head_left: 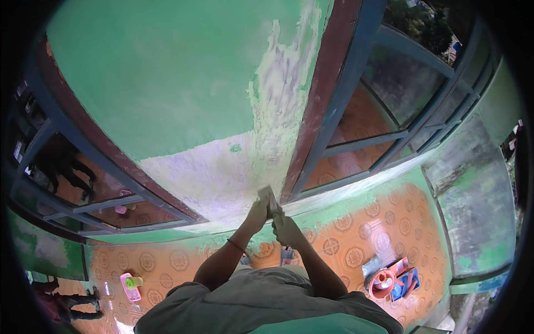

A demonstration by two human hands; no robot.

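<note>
Both my hands are raised close together in front of the wall point(222, 167). A flat, pale putty knife point(267, 195) with a broad blade juts up between them. My left hand point(257, 216) is closed at the blade's left edge. Just to the right and lower, my right hand point(286, 229) has its fingers wrapped round the handle side. Whether a second blade is there, I cannot tell. Green paint covers the wall's upper part, while whitish patches of filler run down its right side and across the bottom.
Glazed windows with dark frames point(317, 106) flank the wall. On the patterned orange floor point(356, 228), an orange bucket point(381, 283) with tools stands at right. A pink tray point(131, 294) with a yellow-green container lies at left. Another person point(67, 300) stands at far left.
</note>
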